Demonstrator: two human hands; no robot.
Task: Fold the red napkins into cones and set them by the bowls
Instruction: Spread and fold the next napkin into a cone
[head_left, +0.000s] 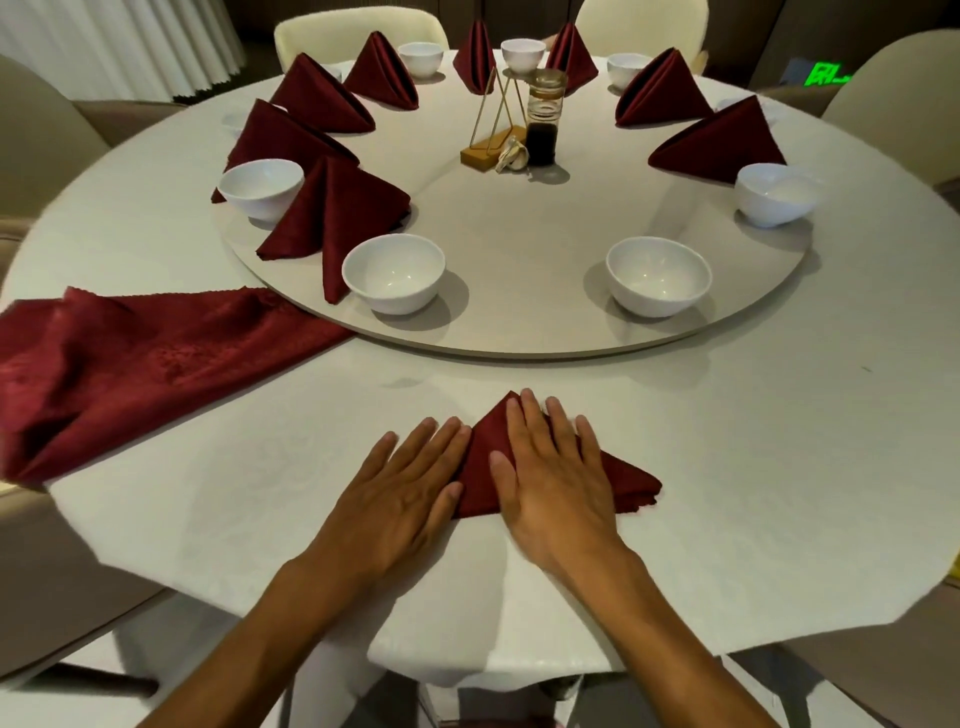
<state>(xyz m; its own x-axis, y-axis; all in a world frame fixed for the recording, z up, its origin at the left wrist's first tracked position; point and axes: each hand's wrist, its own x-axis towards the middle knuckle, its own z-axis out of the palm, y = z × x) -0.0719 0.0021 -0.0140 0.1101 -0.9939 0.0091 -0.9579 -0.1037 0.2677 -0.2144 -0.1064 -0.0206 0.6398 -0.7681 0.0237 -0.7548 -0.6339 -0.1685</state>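
A red napkin (631, 480) folded into a flat triangle lies on the white tablecloth near the table's front edge. My right hand (553, 475) presses flat on top of it with straight fingers. My left hand (405, 488) lies flat beside it, its fingertips and thumb touching the triangle's left edge. A pile of unfolded red napkins (130, 364) lies at the left. Several folded red cones, such as the nearest one (337, 218), stand by white bowls around the turntable. Two near bowls (394, 273) (658, 275) and a right bowl (774, 193) have no cone in front of them.
A round turntable (519, 332) fills the table's middle. At its centre stand a gold wire holder on a wooden block (491, 135) and a dark sauce jar (543, 122). Cream chairs (358, 28) ring the table.
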